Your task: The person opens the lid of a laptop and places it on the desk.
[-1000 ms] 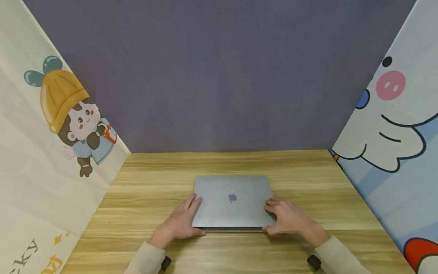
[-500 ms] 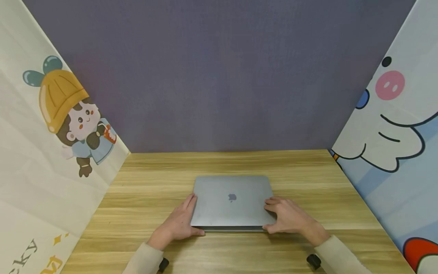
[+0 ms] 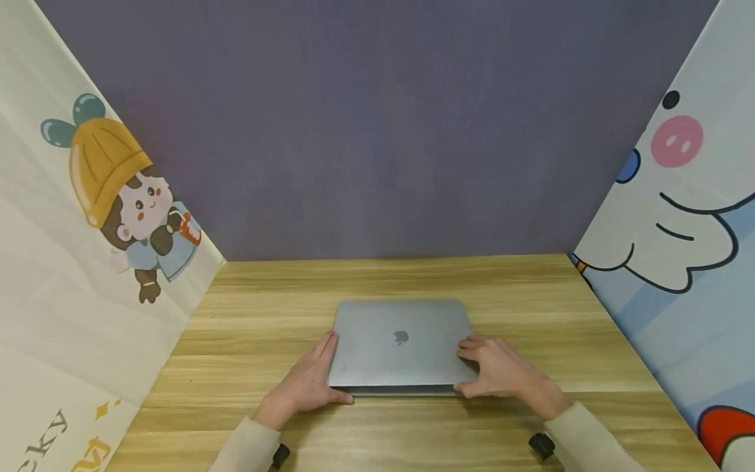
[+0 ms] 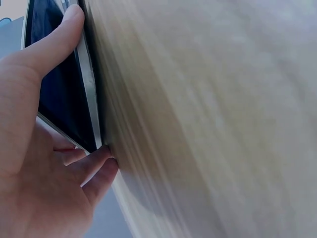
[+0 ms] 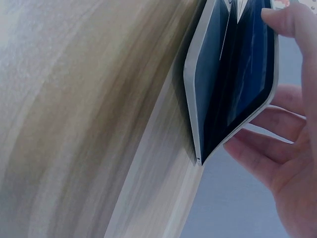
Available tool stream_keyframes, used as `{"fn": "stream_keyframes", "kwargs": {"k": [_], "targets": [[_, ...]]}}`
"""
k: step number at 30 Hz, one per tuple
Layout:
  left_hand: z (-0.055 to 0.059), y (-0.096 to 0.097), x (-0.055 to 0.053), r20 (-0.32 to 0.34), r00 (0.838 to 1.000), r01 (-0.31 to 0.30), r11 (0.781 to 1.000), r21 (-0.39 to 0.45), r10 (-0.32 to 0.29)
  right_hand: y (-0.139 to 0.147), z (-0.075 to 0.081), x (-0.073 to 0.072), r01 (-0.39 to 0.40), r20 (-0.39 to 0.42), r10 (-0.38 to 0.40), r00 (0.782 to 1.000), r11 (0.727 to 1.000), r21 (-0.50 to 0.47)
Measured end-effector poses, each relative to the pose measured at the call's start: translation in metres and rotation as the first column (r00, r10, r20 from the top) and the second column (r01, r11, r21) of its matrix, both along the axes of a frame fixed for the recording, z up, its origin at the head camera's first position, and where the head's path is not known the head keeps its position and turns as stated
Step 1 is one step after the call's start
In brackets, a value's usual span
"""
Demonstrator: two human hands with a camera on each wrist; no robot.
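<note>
A grey laptop (image 3: 401, 354) lies on the wooden table, its lid slightly raised so that a dark gap shows along the front. My left hand (image 3: 309, 380) holds the left side; in the left wrist view its thumb (image 4: 74, 20) presses the base's front edge and the fingertips (image 4: 106, 171) reach low along the side. At the right front corner my right hand (image 3: 501, 370) grips the lid, with the thumb (image 5: 272, 20) on the screen's edge and the other fingers around the lid's outside. The right wrist view shows the screen (image 5: 247, 64) tilted up from the base (image 5: 193, 79).
The wooden table (image 3: 265, 295) extends around the laptop. A dark grey panel (image 3: 389, 131) rises behind it. Cartoon-printed sheets stand on both sides, the left sheet (image 3: 47, 262) cream and the right sheet (image 3: 719, 314) white and blue.
The gap under the laptop's lid has widened a little. My left fingers have slid off the lid's top to its left edge. My right hand keeps its grip on the corner.
</note>
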State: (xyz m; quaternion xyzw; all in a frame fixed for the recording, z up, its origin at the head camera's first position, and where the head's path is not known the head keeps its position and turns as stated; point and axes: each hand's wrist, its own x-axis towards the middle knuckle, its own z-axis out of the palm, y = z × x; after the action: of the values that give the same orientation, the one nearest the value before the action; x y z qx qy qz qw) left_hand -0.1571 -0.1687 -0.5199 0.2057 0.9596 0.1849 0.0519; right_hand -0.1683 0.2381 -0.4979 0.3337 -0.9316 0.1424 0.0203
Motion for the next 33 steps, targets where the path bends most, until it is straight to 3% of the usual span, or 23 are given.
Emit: {"fn": "stream_keyframes", "kwargs": {"k": [27,33], "targets": [[-0.005,-0.006,-0.001,0.069,0.995,-0.079,0.994,0.081,0.073,0.002,0.009,-0.007,-0.044,-0.020,0.044,0.999,0.999,-0.020],[-0.007,-0.006,-0.002,0.047,0.999,-0.018,0.995,0.093,0.013,0.004,0.016,-0.012,-0.066,-0.019,0.065,0.998,0.996,-0.058]]}}
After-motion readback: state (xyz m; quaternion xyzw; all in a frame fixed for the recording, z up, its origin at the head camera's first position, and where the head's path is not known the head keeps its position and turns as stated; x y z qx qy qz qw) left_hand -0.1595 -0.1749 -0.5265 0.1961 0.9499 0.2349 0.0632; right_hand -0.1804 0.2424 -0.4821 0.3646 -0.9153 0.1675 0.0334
